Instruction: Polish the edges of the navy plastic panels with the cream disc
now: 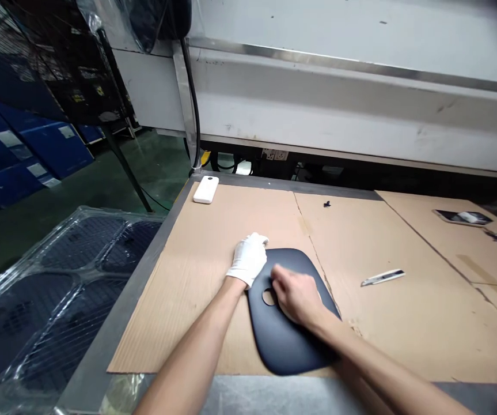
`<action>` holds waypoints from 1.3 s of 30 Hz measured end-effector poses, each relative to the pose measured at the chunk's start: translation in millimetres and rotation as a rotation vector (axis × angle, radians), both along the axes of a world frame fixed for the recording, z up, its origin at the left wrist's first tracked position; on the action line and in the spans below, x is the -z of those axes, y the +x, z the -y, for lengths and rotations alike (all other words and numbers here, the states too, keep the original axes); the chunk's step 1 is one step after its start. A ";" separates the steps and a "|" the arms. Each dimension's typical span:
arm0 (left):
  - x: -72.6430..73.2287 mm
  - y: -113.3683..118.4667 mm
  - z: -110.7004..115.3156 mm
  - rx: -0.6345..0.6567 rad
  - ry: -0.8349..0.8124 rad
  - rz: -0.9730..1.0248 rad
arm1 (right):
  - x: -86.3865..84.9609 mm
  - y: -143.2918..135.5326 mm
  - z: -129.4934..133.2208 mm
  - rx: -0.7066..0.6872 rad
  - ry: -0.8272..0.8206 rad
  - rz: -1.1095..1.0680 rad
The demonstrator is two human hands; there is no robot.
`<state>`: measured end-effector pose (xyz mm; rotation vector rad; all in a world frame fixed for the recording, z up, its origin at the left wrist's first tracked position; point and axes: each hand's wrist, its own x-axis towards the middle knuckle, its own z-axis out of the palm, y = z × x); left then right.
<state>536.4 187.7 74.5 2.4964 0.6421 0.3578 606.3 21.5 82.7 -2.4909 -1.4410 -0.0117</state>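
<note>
One dark panel lay on the cardboard between the left grip and the right grip.
In the head view, the white-gloved left grip sat at the panel's upper left edge, fingers bent; whether it grasped that edge could not be told. The bare right grip was clenched over the panel, just right of its round hole; whether it enclosed anything could not be told. A cutter lay farther right, apart from both, on the cardboard covering the table.
</note>
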 end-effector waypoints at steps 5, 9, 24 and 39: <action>-0.9 -0.1 1.1 -0.024 0.012 -0.008 | -1.8 4.3 8.1 0.265 0.026 -0.002; -0.6 0.9 0.5 -0.043 0.004 -0.013 | 3.2 -3.9 17.0 -0.031 0.018 -0.009; 5.2 -1.5 -5.8 -0.077 -0.098 0.088 | 2.3 5.8 12.2 0.214 0.031 0.028; -32.0 -21.5 -14.2 -0.354 0.069 -0.125 | -10.1 98.5 22.5 0.350 -0.031 0.064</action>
